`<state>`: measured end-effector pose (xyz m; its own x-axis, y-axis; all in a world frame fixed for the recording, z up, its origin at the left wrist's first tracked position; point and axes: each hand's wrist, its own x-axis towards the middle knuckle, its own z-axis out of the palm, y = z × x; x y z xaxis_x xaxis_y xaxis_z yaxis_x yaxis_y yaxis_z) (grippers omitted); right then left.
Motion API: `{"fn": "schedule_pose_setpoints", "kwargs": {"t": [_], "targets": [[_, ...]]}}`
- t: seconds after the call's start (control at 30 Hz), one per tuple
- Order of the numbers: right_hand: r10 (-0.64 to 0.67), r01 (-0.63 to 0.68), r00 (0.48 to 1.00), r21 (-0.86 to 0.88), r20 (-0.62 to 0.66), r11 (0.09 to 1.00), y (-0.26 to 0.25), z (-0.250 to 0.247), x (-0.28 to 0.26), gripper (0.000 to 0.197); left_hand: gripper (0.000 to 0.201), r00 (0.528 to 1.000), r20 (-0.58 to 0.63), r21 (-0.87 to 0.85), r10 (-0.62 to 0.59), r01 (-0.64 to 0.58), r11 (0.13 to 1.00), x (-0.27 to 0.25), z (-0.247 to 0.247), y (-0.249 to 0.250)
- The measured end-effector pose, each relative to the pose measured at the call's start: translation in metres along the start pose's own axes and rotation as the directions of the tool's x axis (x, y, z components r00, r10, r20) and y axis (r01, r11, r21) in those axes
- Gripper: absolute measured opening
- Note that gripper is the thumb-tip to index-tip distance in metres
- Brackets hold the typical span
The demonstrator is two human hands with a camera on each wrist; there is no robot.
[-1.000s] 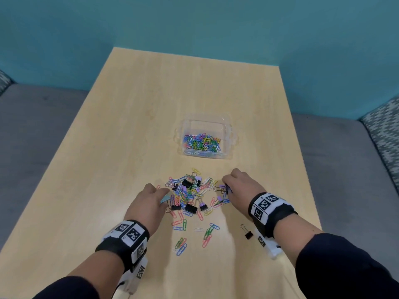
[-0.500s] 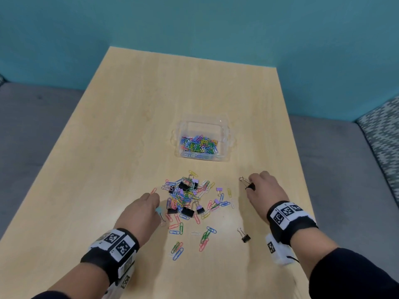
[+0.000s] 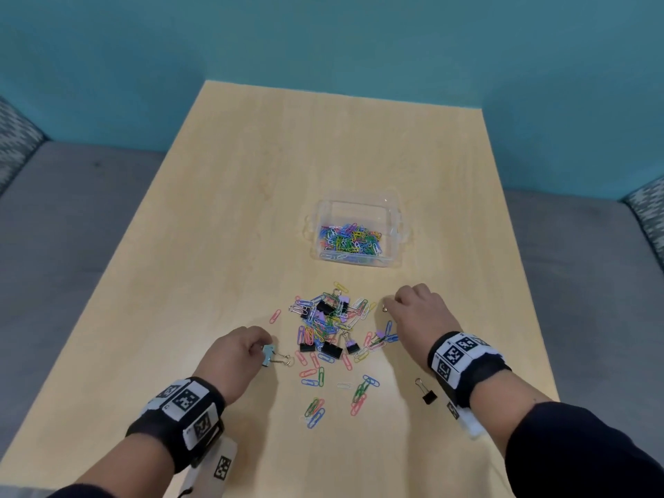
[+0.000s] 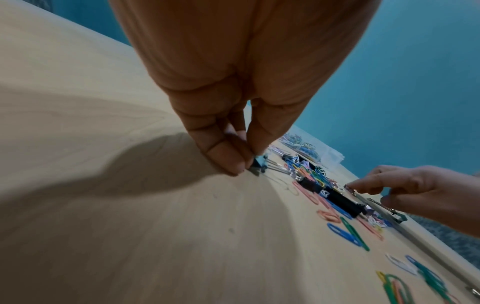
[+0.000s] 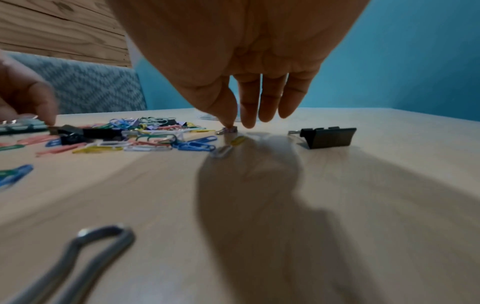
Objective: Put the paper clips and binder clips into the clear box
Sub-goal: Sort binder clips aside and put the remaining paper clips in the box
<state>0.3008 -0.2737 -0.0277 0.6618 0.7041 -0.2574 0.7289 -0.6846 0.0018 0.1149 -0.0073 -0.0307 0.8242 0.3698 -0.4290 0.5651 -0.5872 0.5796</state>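
Note:
The clear box (image 3: 393, 217) stands mid-table with several coloured paper clips inside. In front of it lies a pile of paper clips and binder clips (image 3: 328, 325). My left hand (image 3: 264, 350) sits at the pile's left edge. Its thumb and fingers pinch a light blue binder clip (image 3: 267, 356), which also shows in the left wrist view (image 4: 258, 163), low on the table. My right hand (image 3: 390, 307) is at the pile's right edge. There its thumb and forefinger pinch a small purple binder clip (image 5: 230, 130) on the tabletop. Just to its right lies a black binder clip (image 5: 328, 136).
Another black binder clip (image 3: 427, 394) lies beside my right wrist. Loose paper clips (image 3: 361, 389) are scattered toward the near edge. The wooden table (image 3: 222, 210) is ringed by a grey bench (image 3: 72, 217) and a teal wall.
Both hands drew outward from the pile's middle. The left dragged the blue binder clip leftward. The right carried a black binder clip out to the right, released it and took the small purple one.

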Motion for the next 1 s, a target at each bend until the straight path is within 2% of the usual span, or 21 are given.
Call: {"fn": "schedule_pose_setpoints", "kwargs": {"t": [0.07, 0.23, 0.3, 0.4, 0.5, 0.57, 0.6, 0.67, 0.73, 0.83, 0.9, 0.93, 0.97, 1.0], "targets": [[0.081, -0.081, 0.997, 0.015, 0.007, 0.997, 0.004, -0.003, -0.001, 0.052, 0.024, 1.0, 0.018, -0.004, 0.009, -0.009, 1.0, 0.0, -0.001, 0.001], [0.241, -0.242, 0.97, 0.069, 0.024, 0.968, 0.019, -0.004, -0.018, 0.048, 0.034, 0.999, 0.043, 0.1, 0.017, -0.021, 0.995, -0.001, -0.001, 0.001], [0.278, -0.275, 0.96, 0.103, -0.015, 0.956, 0.021, 0.0, -0.029, 0.048, 0.028, 0.998, 0.043, 0.153, 0.044, -0.05, 0.987, -0.002, 0.002, 0.0], [0.289, -0.276, 0.955, 0.16, -0.069, 0.948, 0.015, 0.008, -0.048, 0.047, 0.011, 0.997, -0.002, 0.207, 0.08, -0.078, 0.975, -0.006, 0.003, 0.002], [0.274, -0.254, 0.959, 0.215, -0.072, 0.943, 0.003, 0.015, -0.066, 0.047, 0.015, 0.983, 0.007, 0.313, 0.183, -0.176, 0.933, -0.012, 0.003, 0.008], [0.257, -0.232, 0.964, 0.247, -0.074, 0.941, -0.003, 0.018, -0.074, 0.049, 0.016, 0.988, 0.012, 0.307, 0.153, -0.149, 0.94, -0.019, 0.0, 0.019], [0.249, -0.221, 0.966, 0.262, -0.077, 0.94, -0.006, 0.02, -0.077, 0.05, 0.015, 0.996, 0.025, 0.248, 0.084, -0.088, 0.965, -0.022, -0.004, 0.026], [0.236, -0.206, 0.969, 0.286, -0.075, 0.936, -0.011, 0.023, -0.081, 0.051, 0.019, 0.982, 0.163, -0.045, -0.093, 0.101, 0.994, -0.023, -0.01, 0.034], [0.215, -0.184, 0.974, 0.308, -0.068, 0.933, -0.016, 0.024, -0.083, 0.052, 0.032, 0.931, 0.326, -0.322, -0.167, 0.275, 0.906, -0.023, -0.015, 0.034], [0.192, -0.159, 0.979, 0.335, -0.066, 0.928, -0.021, 0.025, -0.085, 0.054, 0.039, 0.895, 0.398, -0.441, -0.199, 0.377, 0.815, -0.026, -0.022, 0.024], [0.16, -0.129, 0.984, 0.312, -0.078, 0.941, -0.023, 0.025, -0.085, 0.057, 0.036, 0.903, 0.374, -0.465, -0.211, 0.38, 0.8, -0.029, -0.026, 0.017], [0.125, -0.099, 0.99, 0.294, -0.072, 0.951, -0.026, 0.025, -0.085, 0.059, 0.032, 0.923, 0.314, -0.454, -0.221, 0.35, 0.82, -0.029, -0.028, 0.012], [0.084, -0.064, 0.994, 0.276, -0.063, 0.959, -0.028, 0.025, -0.084, 0.061, 0.027, 0.95, 0.207, -0.393, -0.232, 0.298, 0.87, -0.029, -0.029, 0.005], [0.045, -0.031, 0.998, 0.263, -0.05, 0.964, -0.03, 0.025, -0.082, 0.063, 0.022, 0.971, 0.071, -0.259, -0.229, 0.24, 0.936, -0.029, -0.031, -0.001]]}}
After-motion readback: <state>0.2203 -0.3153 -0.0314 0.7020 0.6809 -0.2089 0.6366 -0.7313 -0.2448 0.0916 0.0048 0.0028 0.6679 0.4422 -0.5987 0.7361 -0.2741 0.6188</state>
